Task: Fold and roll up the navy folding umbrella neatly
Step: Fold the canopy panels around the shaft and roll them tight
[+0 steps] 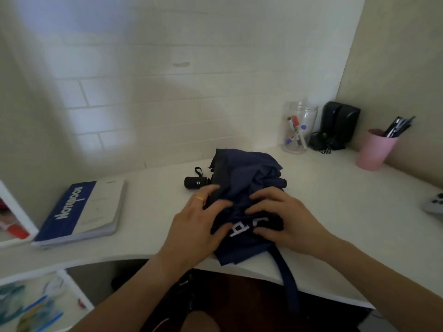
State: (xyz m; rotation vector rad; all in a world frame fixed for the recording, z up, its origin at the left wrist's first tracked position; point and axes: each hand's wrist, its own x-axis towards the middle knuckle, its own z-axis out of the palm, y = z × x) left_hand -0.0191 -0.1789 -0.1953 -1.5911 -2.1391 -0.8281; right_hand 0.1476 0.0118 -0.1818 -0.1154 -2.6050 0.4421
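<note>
The navy folding umbrella lies collapsed on the white desk, its fabric bunched in loose folds with white lettering showing. Its black handle with a wrist loop points left. A navy closing strap hangs over the desk's front edge. My left hand, wearing a gold ring, grips the fabric's left side with the thumb pressed on the cloth. My right hand pinches the fabric on the right, fingers curled over the folds near the lettering.
A blue and white notebook lies at the left. At the back right stand a clear jar of markers, black speakers and a pink cup of pens. A grey controller sits at the right edge. Shelves are below left.
</note>
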